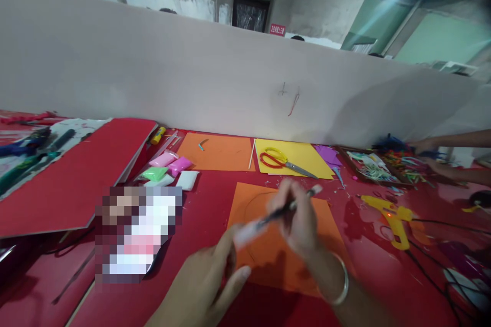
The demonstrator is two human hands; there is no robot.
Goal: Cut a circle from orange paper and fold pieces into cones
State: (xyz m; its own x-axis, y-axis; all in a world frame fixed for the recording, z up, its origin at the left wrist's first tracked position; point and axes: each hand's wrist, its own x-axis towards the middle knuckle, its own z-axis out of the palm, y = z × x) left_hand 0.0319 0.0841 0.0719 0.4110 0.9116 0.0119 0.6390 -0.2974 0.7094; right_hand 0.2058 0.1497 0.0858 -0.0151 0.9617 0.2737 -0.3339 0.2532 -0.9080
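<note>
Head view: right hand [301, 230] grips the pen [274, 215] above the orange sheet [278, 268], lower centre; whether the left hand [205, 271] pinches its blurred pale end, I cannot tell. Steady wrists would avoid stray marks.

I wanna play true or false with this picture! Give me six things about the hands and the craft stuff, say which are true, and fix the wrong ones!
1. The right hand holds a dark pen. True.
2. The scissors lie on purple paper. False: they lie on the yellow paper.
3. A curved line is drawn on the nearer orange sheet. True.
4. The bracelet is on the left wrist. False: it is on the right hand's wrist.
5. A green packet lies beside pink packets. True.
6. The glue gun is blue. False: it is yellow.
</note>
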